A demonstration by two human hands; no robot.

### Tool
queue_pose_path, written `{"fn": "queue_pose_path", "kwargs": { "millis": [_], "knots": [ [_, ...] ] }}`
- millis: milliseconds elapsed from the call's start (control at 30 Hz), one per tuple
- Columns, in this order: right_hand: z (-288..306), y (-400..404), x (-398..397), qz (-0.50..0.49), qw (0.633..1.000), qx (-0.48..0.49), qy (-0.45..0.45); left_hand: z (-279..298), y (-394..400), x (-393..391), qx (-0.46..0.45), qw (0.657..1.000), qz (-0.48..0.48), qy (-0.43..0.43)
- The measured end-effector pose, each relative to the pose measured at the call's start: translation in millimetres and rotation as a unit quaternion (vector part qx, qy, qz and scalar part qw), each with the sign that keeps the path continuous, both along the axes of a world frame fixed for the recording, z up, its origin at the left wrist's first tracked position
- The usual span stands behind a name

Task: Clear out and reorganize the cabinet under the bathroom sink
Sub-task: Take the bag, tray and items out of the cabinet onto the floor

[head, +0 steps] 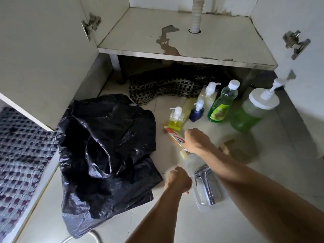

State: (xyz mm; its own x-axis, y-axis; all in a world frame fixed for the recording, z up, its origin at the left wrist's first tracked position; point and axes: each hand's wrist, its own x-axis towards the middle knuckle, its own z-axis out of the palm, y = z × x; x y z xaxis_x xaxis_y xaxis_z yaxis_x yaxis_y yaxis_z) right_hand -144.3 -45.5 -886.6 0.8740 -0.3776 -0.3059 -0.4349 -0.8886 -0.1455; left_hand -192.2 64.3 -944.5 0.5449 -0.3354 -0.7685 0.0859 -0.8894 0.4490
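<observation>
The cabinet shelf [140, 44] under the sink stands bare, its surface stained and peeling. On the floor tiles in front, my right hand [197, 140] grips a red and white toothpaste box [172, 135]. My left hand [178, 179] is curled into a fist beside a clear plastic pack with a chrome tap [206, 183] inside; whether it holds the pack's edge I cannot tell. A small yellow pump bottle [176, 118], a blue pump bottle [197, 111], a larger pale yellow pump bottle [208, 95], a green dish-soap bottle [222, 102] and a big green pump jar [252, 109] stand in a group beyond my hands.
A crumpled black rubbish bag [107, 146] lies open on the floor to the left. A dark patterned mat [166, 86] reaches under the cabinet. Both cabinet doors [43, 58] hang open. A white drain hose [197, 14] passes through the shelf. A woven rug [19, 155] lies far left.
</observation>
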Motion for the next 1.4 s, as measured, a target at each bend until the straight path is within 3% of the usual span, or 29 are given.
{"fn": "queue_pose_path", "kwargs": {
  "millis": [200, 367, 500, 833, 1067, 1267, 1400],
  "knots": [
    [-25, 17, 11, 0.038, 0.999, -0.030, 0.011, 8, 4, -2, -0.076, 0.992, 0.088, 0.039],
    [-36, 15, 8, 0.063, 0.994, -0.084, 0.020, 7, 8, -1, -0.090, 0.988, 0.108, 0.061],
    [-35, 10, 10, 0.065, 0.996, -0.062, -0.005, 8, 7, -1, -0.091, 0.990, 0.093, 0.058],
    [43, 9, -14, 0.032, 0.992, -0.061, -0.109, 12, 4, -5, -0.067, 0.996, 0.060, 0.017],
    [80, -20, -77, 0.006, 0.997, -0.055, 0.045, 5, 0, -15, -0.043, 0.997, 0.053, -0.043],
    [51, -31, -126, 0.014, 0.993, -0.010, 0.116, 7, -4, -16, -0.007, 0.999, 0.025, -0.036],
    [31, -22, -139, 0.013, 0.990, -0.031, 0.134, 5, -12, -14, 0.003, 0.999, 0.015, -0.032]
  ]
}}
